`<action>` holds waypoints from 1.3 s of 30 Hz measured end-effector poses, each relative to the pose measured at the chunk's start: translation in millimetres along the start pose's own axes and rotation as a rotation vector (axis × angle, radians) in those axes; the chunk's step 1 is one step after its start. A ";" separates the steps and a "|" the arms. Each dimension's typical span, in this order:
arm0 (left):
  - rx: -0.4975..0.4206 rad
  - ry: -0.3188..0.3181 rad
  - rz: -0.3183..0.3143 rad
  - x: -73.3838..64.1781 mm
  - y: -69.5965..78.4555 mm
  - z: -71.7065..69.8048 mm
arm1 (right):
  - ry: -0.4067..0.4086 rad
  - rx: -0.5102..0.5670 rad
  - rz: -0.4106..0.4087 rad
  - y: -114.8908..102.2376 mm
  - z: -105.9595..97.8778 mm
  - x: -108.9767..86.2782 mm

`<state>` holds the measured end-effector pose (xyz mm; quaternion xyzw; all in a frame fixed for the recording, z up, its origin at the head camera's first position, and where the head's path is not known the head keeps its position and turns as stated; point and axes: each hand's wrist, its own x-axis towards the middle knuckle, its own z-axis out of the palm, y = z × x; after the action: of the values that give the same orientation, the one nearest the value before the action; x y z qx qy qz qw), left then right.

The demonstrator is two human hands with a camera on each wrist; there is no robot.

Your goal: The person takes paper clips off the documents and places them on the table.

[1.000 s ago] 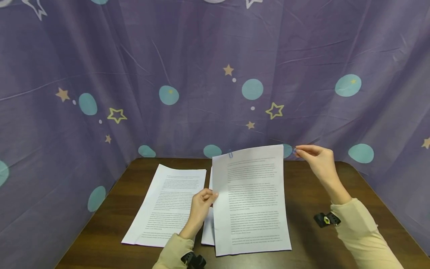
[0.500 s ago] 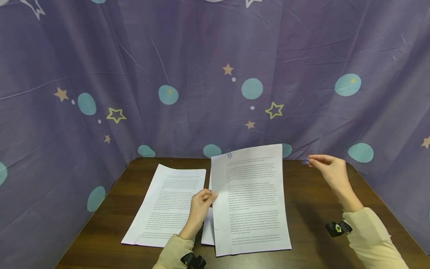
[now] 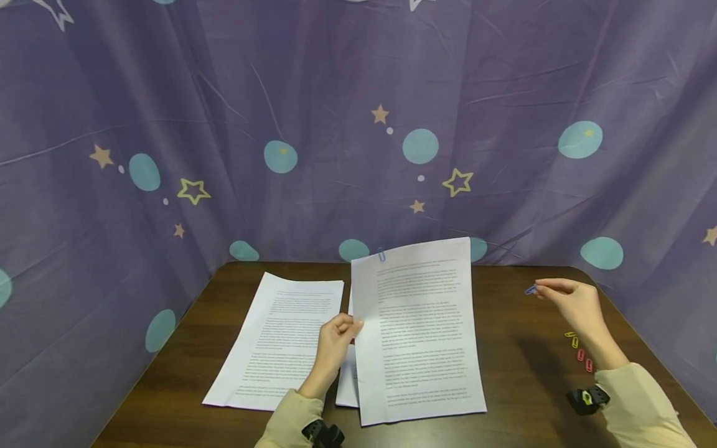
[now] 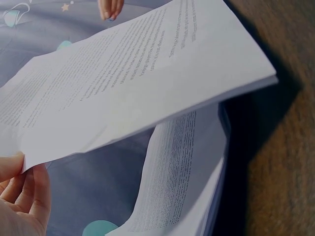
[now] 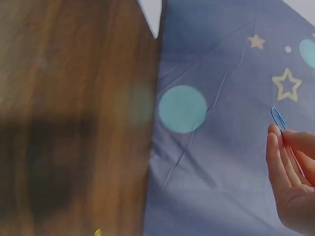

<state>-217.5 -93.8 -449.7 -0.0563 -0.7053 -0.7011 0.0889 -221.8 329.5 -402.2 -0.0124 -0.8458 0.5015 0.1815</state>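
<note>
My left hand [image 3: 336, 339] pinches the left edge of a thin stack of printed sheets [image 3: 422, 336], raised and tilted up off the table. One blue paper clip [image 3: 382, 254] sits on the top edge of that stack, near its left corner. Out to the right, my right hand [image 3: 574, 305] pinches another blue paper clip [image 3: 531, 290] between thumb and fingertips, apart from the sheets. The right wrist view shows that clip [image 5: 278, 118] sticking up from the fingertips. In the left wrist view, the thumb and fingers of the left hand [image 4: 24, 194] grip the paper's edge.
A second printed stack [image 3: 280, 342] lies on the wooden table [image 3: 168, 386] at left. More paper [image 3: 347, 379] lies partly hidden behind the raised sheets. Yellow paper clips [image 3: 574, 341] and red paper clips [image 3: 581, 355] lie below the right hand. A purple curtain [image 3: 336, 93] stands behind.
My right hand has drawn away from the raised sheets' top right corner, rightward and down, carrying the blue paper clip. Yellow and red clips have come into sight. The left hand stays put.
</note>
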 end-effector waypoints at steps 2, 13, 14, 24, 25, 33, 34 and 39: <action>0.002 0.003 0.008 0.1 -0.5 -0.2 | -0.007 0.016 0.008 28.8 -4.4 7.8; 0.011 0.006 -0.020 1.4 -0.4 -2.6 | -0.011 -0.026 0.036 136.3 -23.0 22.2; 0.011 0.006 -0.022 1.6 -0.8 -2.8 | -0.008 -0.034 0.034 140.3 -24.8 21.2; 0.011 0.013 -0.009 -2.6 3.5 -3.1 | -0.060 -0.003 0.142 83.5 -37.1 -11.4; 0.014 0.014 -0.011 -4.1 7.1 -2.9 | -0.064 -0.007 0.148 72.9 -36.9 -16.1; 0.010 0.020 -0.007 -0.3 -5.8 -3.4 | -0.082 0.017 0.182 64.9 -44.4 -32.3; 0.010 0.020 -0.009 -0.2 -5.8 -3.4 | -0.083 0.037 0.189 67.7 -45.8 -32.5; 0.008 0.020 -0.041 -0.2 -3.2 -3.6 | -0.071 0.103 0.231 79.3 -50.7 -33.3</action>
<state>-217.9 -97.5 -452.8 -0.0344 -0.7080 -0.7006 0.0819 -187.2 404.9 -457.8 -0.0825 -0.8178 0.5619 0.0929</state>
